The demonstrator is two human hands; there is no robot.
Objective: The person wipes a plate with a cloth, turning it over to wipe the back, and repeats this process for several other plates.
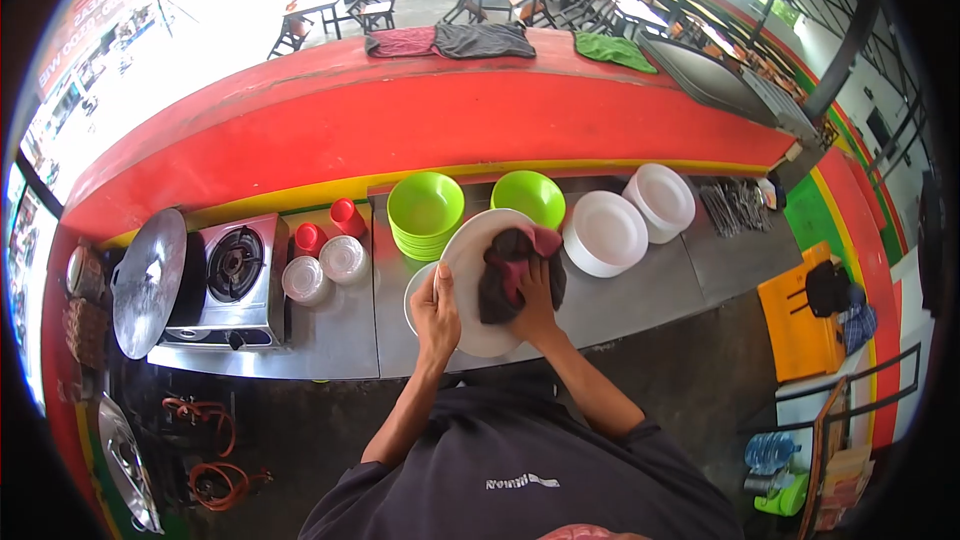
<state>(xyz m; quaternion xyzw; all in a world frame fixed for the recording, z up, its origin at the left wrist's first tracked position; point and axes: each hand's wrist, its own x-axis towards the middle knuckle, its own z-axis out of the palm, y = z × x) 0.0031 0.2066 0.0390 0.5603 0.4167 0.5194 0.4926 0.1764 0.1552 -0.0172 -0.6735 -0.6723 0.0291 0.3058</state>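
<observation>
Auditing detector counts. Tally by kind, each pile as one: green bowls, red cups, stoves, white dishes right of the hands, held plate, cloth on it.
Green bowls: 2
Red cups: 2
Stove: 1
White dishes: 2
Plate in left hand: 1
Cloth under right hand: 1
Total: 9

White plate (468,265), maroon-and-grey cloth (494,292)

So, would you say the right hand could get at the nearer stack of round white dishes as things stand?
Probably yes: that stack stands close to the right hand, uncovered from above, though the hand would likely have to leave the dark and pink cloth first.
</observation>
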